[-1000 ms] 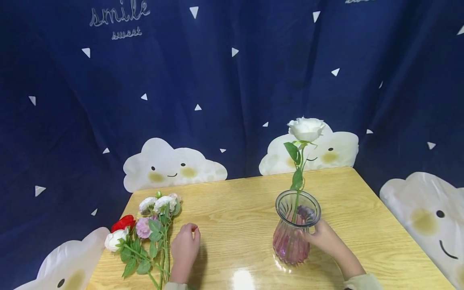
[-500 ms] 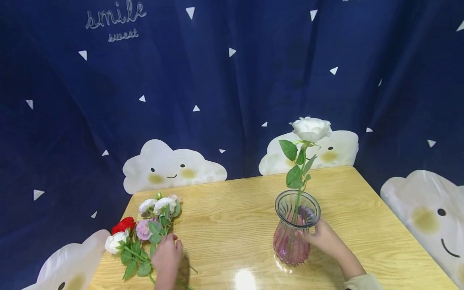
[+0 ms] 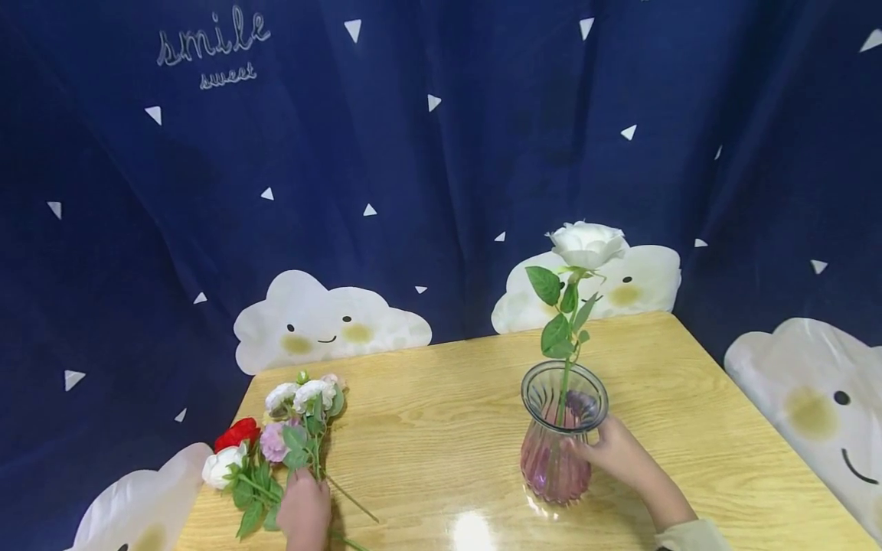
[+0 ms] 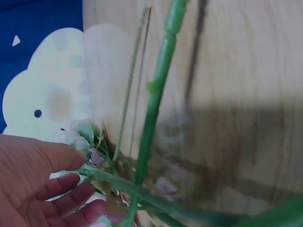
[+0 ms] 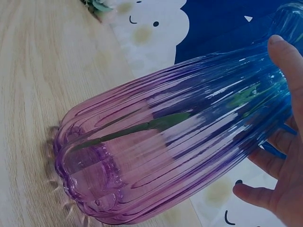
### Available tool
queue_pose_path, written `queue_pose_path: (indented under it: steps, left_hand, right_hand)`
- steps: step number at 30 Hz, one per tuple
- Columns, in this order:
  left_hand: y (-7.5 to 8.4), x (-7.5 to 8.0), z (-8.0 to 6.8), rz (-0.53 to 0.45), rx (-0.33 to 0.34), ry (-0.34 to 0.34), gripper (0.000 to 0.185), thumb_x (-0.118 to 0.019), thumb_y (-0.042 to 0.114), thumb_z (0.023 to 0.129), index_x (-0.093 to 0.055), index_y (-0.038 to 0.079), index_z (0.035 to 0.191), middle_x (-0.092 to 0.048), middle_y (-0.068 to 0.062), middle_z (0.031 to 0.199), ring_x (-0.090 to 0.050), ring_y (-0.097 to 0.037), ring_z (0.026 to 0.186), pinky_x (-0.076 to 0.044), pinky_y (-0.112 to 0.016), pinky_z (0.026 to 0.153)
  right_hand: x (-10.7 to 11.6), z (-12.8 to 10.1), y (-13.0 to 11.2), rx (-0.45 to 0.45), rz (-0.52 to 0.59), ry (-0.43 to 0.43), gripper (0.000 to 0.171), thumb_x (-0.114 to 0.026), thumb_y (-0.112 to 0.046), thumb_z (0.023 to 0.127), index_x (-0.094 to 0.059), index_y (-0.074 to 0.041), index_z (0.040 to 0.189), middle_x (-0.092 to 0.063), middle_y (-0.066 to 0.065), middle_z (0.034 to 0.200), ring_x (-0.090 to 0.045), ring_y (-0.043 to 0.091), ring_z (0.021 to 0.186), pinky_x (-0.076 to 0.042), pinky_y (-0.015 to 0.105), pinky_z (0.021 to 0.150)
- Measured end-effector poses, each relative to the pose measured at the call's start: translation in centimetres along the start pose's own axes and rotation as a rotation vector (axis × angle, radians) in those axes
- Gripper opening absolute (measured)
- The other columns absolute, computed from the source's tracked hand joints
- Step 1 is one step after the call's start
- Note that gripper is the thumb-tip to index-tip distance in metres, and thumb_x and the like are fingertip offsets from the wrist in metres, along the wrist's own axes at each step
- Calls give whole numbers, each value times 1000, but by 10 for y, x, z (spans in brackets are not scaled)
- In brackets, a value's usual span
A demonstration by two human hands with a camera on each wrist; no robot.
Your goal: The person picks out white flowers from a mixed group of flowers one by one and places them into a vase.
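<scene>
Your left hand [image 3: 304, 509] lies on the stems of the flower bunch [image 3: 276, 436] far left of the ribbed glass vase [image 3: 561, 440], fingers loosely spread on them rather than closed; curl them round one stem low down before lifting, so the blooms stay put. Your right hand [image 3: 620, 453] cups the vase, which holds a white rose [image 3: 586, 243]; keep it braced. A second ago your left hand lay on bare table beside the bunch.

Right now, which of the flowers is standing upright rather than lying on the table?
The white rose: its stem stands in the ribbed glass vase steadied by the right hand; the other flowers lie flat near the left hand.
</scene>
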State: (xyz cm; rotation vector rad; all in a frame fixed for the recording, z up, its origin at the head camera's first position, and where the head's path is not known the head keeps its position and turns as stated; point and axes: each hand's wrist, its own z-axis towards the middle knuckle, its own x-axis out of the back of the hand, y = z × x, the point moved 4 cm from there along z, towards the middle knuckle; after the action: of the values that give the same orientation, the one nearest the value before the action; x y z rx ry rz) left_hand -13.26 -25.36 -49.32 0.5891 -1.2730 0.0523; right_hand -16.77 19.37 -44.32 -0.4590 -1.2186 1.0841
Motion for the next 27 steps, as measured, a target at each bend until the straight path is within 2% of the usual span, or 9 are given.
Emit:
queue_pose_path:
  steps: [3,7,13,15,17,19,21,23,27]
  left_hand:
    - [-6,-4,-3,-13,39,-46,26,-61,4,76,-44,-13,85,-50,-27,81,-54,-47,69,-43,-54,52]
    - [-11,-9,-3,-37,65,-84,27,-59,2,78,-39,-15,84,-51,-31,71,-54,-49,62,-43,-53,49]
    - [-12,-11,-1,-24,42,-104,25,-59,5,78,-46,-17,75,-53,-31,65,-55,-48,63,-44,-53,52]
    - [-12,-11,-1,-29,30,-118,22,-57,5,77,-50,-12,67,-54,-28,62,-55,-46,61,-44,-51,51]
    - [-13,-11,0,-55,38,-170,25,-55,5,77,-46,-3,56,-48,-16,51,-51,-34,50,-41,-43,45]
    - [-13,-12,1,-98,48,-216,31,-53,5,76,-37,7,49,-36,-4,44,-38,-20,41,-32,-33,40]
    - [-13,-13,1,-134,58,-271,37,-53,4,74,-29,15,47,-23,4,45,-22,-12,42,-22,-25,40]
    - [-12,-13,1,-161,59,-313,40,-53,5,73,-25,18,48,-17,7,47,-16,-10,45,-18,-23,43]
    - [-7,-10,1,-168,47,-325,33,-51,4,70,-26,18,52,-20,6,49,-20,-11,47,-20,-23,44]
  right_hand:
    - [-1,-1,1,-3,-9,0,65,-72,-15,72,-40,8,125,-49,29,117,-44,47,109,-32,60,88]
    - [0,-2,1,-9,-19,1,66,-72,-15,72,-40,8,124,-49,29,117,-44,47,109,-32,60,88]
    - [0,-1,1,-8,-13,-5,65,-72,-15,73,-40,7,125,-49,29,118,-44,47,109,-33,60,88]
    - [0,-1,1,-10,-15,-6,66,-72,-16,72,-39,7,125,-48,29,118,-43,47,110,-33,59,88]
    - [1,0,1,-12,-15,-9,67,-72,-16,73,-39,7,126,-48,29,119,-42,47,111,-32,59,88]
    - [1,0,1,-16,-15,-11,68,-72,-16,73,-38,7,127,-47,29,120,-42,47,111,-32,59,89]
    - [1,0,1,-18,-8,-12,68,-72,-16,73,-38,7,127,-47,29,120,-41,47,112,-31,59,89]
    - [1,0,0,-20,0,-12,67,-72,-16,73,-38,7,126,-47,29,120,-41,47,111,-31,60,89]
    - [1,0,1,-20,9,-13,67,-72,-15,73,-38,7,126,-48,29,119,-41,47,111,-31,60,89]
